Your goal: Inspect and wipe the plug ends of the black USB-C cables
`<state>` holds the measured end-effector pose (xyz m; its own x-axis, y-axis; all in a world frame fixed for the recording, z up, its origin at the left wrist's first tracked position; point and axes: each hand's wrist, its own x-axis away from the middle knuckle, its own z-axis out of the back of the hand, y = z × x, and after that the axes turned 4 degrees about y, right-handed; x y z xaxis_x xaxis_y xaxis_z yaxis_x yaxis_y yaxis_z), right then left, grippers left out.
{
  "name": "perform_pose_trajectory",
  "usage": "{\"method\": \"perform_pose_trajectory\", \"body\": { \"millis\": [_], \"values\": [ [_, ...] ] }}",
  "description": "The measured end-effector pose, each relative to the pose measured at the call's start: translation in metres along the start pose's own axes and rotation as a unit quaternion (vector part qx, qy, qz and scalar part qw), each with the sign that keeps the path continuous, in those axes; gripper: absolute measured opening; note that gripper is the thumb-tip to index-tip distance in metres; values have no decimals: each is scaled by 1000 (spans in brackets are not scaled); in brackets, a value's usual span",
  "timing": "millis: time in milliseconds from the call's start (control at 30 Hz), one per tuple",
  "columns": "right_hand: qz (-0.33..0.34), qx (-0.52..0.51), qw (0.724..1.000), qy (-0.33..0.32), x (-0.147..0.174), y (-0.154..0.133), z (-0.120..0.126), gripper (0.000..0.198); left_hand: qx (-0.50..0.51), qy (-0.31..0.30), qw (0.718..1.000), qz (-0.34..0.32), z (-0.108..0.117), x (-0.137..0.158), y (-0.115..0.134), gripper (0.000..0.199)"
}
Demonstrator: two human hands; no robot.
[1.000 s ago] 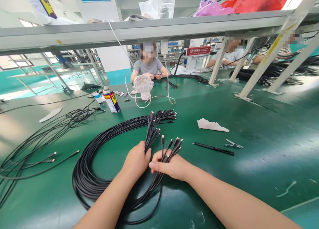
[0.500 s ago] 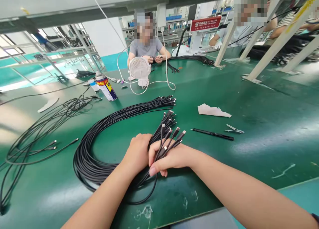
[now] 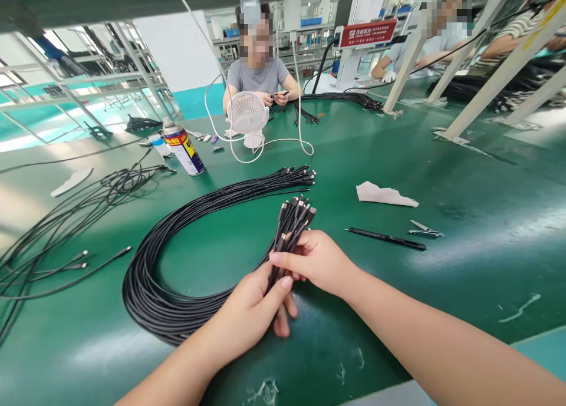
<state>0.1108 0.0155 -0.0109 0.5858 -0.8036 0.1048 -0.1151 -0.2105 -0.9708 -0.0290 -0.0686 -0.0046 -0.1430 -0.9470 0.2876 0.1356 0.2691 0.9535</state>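
Note:
A thick bundle of black USB cables (image 3: pixel 148 288) curves in a C on the green table, its far connector ends (image 3: pixel 305 173) lying beyond my hands. My left hand (image 3: pixel 260 303) is wrapped round the near end of the bundle from below, with its thumb on top. Just above it, my right hand (image 3: pixel 313 256) closes on the same cables behind their plugs, thumb across the front. The near connectors (image 3: pixel 296 208) point up and away from me in one cluster. Parts of the fingers of both hands are hidden behind the cables.
Loose cables (image 3: pixel 101 200) lie tangled at left near a spray can (image 3: pixel 183 147). A white fan (image 3: pixel 248 114) stands ahead, its cord looping on the table. To the right are a white scrap (image 3: pixel 384 194), a black pen (image 3: pixel 384 238) and small snips (image 3: pixel 425 229). A co-worker (image 3: pixel 259 76) sits opposite.
The spread-out connectors in my right hand have joined the rest of the bundle. My left hand has turned, its thumb now on top, and the right hand has shifted slightly up.

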Motion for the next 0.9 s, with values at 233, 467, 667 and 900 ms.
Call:
{"method": "perform_pose_trajectory", "body": {
  "millis": [233,467,667,900],
  "values": [
    [-4,30,1000,-5,7,-5,-9,29,120,-101,985,70,5,-5,-13,47],
    [-10,33,999,-17,12,-8,-10,31,190,-171,962,97,9,-5,-15,44],
    [-41,-31,998,-40,17,-10,-6,26,220,-208,948,99,10,-3,-10,44],
    [-80,-54,995,-20,13,-9,-2,19,184,-168,965,86,11,-4,-4,53]
  ]
}}
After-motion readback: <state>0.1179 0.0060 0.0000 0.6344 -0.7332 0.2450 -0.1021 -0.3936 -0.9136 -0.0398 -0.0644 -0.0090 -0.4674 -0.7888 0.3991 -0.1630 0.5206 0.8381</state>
